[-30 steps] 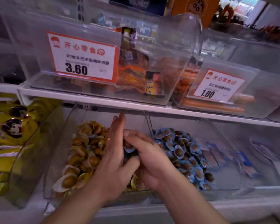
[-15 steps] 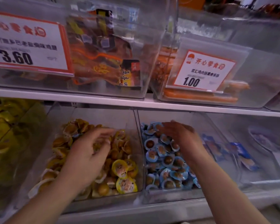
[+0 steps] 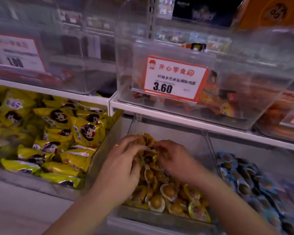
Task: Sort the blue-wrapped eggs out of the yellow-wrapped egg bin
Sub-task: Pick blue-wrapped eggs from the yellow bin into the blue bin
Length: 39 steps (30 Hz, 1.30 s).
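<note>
Both hands are in the yellow bin (image 3: pixel 161 217), at the back of the yellow eggs (image 3: pixel 166 190). Left hand (image 3: pixel 124 167): fingers curled down into the pile, ring on one finger. Right hand (image 3: pixel 173 160): fingers bent, tips on wrappers near the left fingertips. Blurred; cannot tell whether either hand grips anything. No blue wrapper is clearly visible among the yellow. Blue eggs (image 3: pixel 244 180) lie in the bin just right. Yellow packets (image 3: pixel 58 133) fill the bin to the left.
</note>
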Motion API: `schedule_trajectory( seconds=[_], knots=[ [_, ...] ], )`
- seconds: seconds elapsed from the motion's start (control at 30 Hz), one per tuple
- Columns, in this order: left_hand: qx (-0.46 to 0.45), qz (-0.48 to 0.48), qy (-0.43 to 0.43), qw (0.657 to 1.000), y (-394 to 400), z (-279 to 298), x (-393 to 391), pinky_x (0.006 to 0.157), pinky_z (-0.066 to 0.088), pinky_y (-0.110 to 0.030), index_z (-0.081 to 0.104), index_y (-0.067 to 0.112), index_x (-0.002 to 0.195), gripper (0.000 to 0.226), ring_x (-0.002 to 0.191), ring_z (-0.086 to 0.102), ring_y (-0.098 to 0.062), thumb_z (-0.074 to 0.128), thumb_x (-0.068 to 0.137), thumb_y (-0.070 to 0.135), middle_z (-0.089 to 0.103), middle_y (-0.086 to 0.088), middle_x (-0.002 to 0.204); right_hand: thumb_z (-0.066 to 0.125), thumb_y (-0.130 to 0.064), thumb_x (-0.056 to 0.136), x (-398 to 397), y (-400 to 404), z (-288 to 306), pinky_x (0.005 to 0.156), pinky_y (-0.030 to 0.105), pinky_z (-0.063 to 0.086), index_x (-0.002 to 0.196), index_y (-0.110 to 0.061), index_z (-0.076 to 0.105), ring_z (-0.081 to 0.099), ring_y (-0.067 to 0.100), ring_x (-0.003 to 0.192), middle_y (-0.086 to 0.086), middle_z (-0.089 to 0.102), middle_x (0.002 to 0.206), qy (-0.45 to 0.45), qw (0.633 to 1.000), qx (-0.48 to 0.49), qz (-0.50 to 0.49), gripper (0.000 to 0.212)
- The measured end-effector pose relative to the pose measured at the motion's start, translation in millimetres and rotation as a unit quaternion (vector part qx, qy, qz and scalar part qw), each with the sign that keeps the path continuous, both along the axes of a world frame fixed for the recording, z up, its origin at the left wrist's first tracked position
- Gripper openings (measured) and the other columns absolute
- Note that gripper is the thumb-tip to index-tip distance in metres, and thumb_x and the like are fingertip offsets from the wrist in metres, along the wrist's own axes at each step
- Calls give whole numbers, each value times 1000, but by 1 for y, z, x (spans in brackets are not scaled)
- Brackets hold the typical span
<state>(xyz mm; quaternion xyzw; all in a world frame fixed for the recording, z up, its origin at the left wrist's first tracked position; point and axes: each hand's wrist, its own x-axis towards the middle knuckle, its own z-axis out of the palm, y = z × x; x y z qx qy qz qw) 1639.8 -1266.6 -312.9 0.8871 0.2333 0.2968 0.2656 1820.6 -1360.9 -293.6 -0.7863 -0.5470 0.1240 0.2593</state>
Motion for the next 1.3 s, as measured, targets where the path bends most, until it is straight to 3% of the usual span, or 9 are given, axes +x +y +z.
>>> schedule_trajectory(
  seconds=[0.33,0.43,0.73,0.83,0.93,1.03,1.1,1.2,1.3],
  knots=[
    [-95,0,-16,995,18,-2,-8,104,45,-34,60,38,116,43,125,49,-5,44,81,19,40,26,137,68,-38,85,25,67,-41,105,33,45,139,-35,49,53,17,125,-2,55,140,-43,963,-230,137,57],
    [-94,-11,-14,995,20,-4,-8,105,45,-34,60,37,116,41,127,48,-5,47,84,16,38,25,140,69,-39,85,21,64,-50,79,14,43,130,-36,58,53,11,101,-7,53,117,-94,980,-147,98,46],
    [-54,13,-17,998,12,-1,-12,105,44,-31,61,40,115,34,124,45,-3,52,89,20,40,25,138,72,-6,78,35,48,-40,69,31,53,74,-16,76,69,16,78,-2,74,78,22,997,-3,-80,11],
    [-12,27,-64,998,1,6,-7,101,43,-28,64,35,110,31,118,46,-3,48,86,23,48,23,128,81,-16,77,45,28,-19,72,27,56,73,-24,78,71,8,78,-8,76,77,121,967,108,-195,10],
    [-8,-5,-116,993,-15,10,6,98,42,-22,65,32,107,28,115,49,-1,46,88,24,54,22,119,79,-14,81,41,7,-3,79,41,60,82,-19,80,74,26,86,4,78,84,233,934,171,-210,5],
    [-101,-49,-116,987,-35,6,21,88,44,-16,63,38,108,24,106,56,2,47,92,32,59,24,109,78,-15,83,26,-11,1,70,22,57,85,-22,79,73,11,83,-4,77,83,181,949,178,-185,8],
    [-292,-49,-110,949,-50,6,34,83,50,-22,62,40,109,18,94,63,1,48,98,41,65,21,101,76,-12,84,12,-19,-1,66,10,51,88,-26,77,70,-1,77,-9,76,80,133,963,178,-154,14],
    [-642,-30,-156,750,-61,10,55,58,56,-35,69,20,106,30,66,71,-21,47,102,41,76,-5,88,72,-10,88,-7,-27,-6,69,12,50,99,-25,74,69,-1,80,-11,76,86,137,967,175,-123,18],
    [-745,-16,-207,634,-51,12,62,56,58,-34,71,9,106,37,76,75,-27,53,99,41,76,-18,96,72,-12,87,-19,-36,-9,92,25,54,119,-26,68,66,0,102,-10,72,110,118,984,119,-56,35]
  ],
)
